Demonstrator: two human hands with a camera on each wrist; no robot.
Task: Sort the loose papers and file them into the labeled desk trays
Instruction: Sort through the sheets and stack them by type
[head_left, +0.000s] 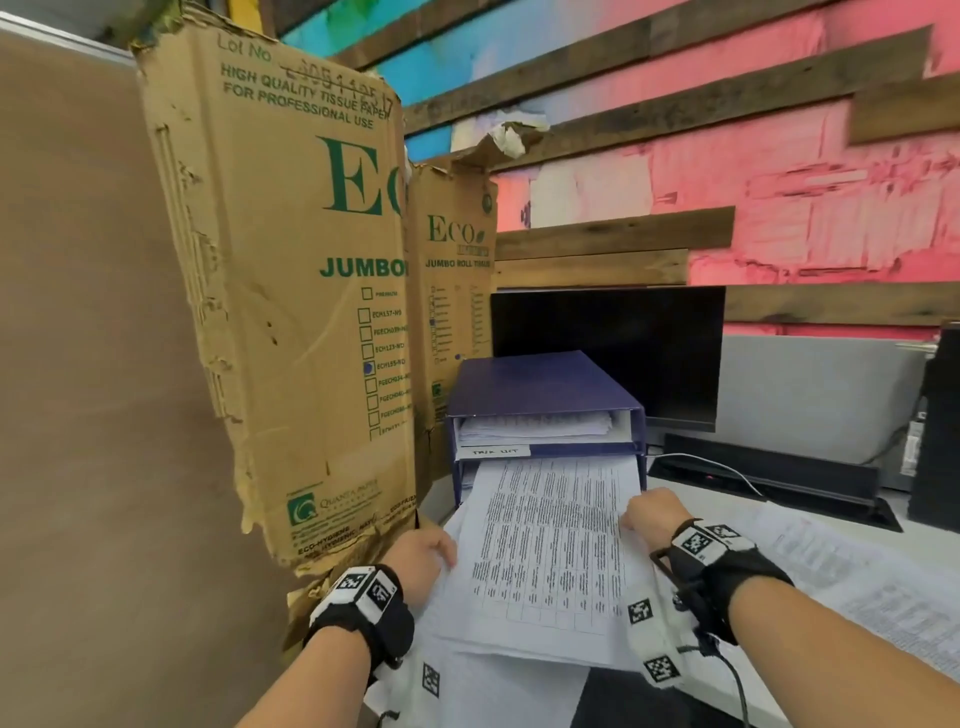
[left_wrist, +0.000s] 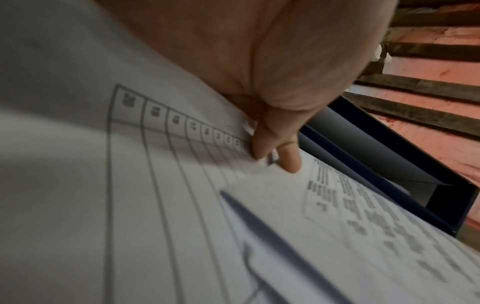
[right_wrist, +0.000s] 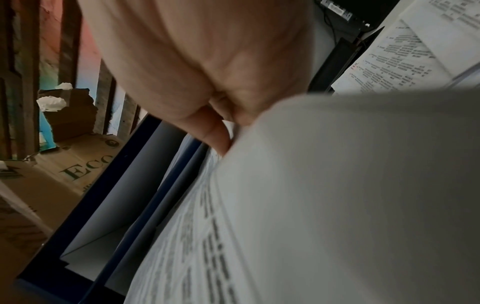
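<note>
A stack of printed table sheets (head_left: 550, 551) lies with its far end inside the lower slot of the blue desk tray unit (head_left: 540, 395). My left hand (head_left: 423, 558) pinches the stack's left edge, fingers (left_wrist: 275, 148) curled over the sheets (left_wrist: 155, 205). My right hand (head_left: 649, 514) grips the right edge, thumb (right_wrist: 215, 137) on top of the paper (right_wrist: 337, 205). The upper slot holds other papers (head_left: 535, 423), with a handwritten label (head_left: 493, 451) below them. The blue tray wall (left_wrist: 389, 156) shows just beyond my left fingers.
Tall cardboard tissue boxes (head_left: 291, 291) stand close on the left. A dark monitor (head_left: 608, 353) sits behind the tray. More loose papers (head_left: 841, 577) lie on the white desk at right. A black cable box (head_left: 769, 480) and white cable run behind my right hand.
</note>
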